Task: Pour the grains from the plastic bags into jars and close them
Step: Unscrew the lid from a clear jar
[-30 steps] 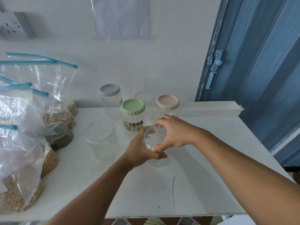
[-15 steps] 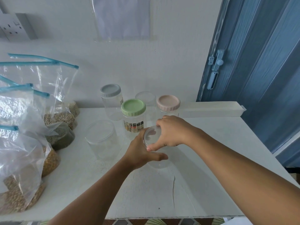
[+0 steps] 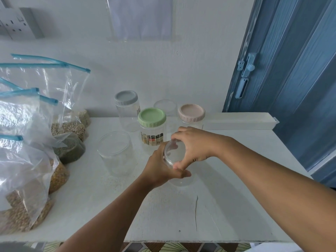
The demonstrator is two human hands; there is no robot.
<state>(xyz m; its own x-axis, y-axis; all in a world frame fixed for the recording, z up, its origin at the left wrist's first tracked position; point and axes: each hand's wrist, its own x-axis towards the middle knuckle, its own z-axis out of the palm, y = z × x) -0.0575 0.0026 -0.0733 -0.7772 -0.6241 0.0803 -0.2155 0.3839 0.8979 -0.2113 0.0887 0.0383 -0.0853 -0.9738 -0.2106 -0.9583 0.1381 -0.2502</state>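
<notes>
An empty clear jar stands on the white table at its middle. My left hand grips the jar's side. My right hand grips the clear lid on the jar's mouth, fingers curled round its rim. Several zip bags of grains with blue seals stand at the left. Another clear jar stands left of my hands. Behind are a green-lidded jar, a grey-lidded jar, a pink-lidded jar and a clear-lidded jar.
A long white box lies along the wall at the back right. A blue door stands to the right of the table. The table's front edge runs below my forearms.
My right hand has turned on the lid, its fingers shifting round the rim. The left hand stays on the jar's side.
</notes>
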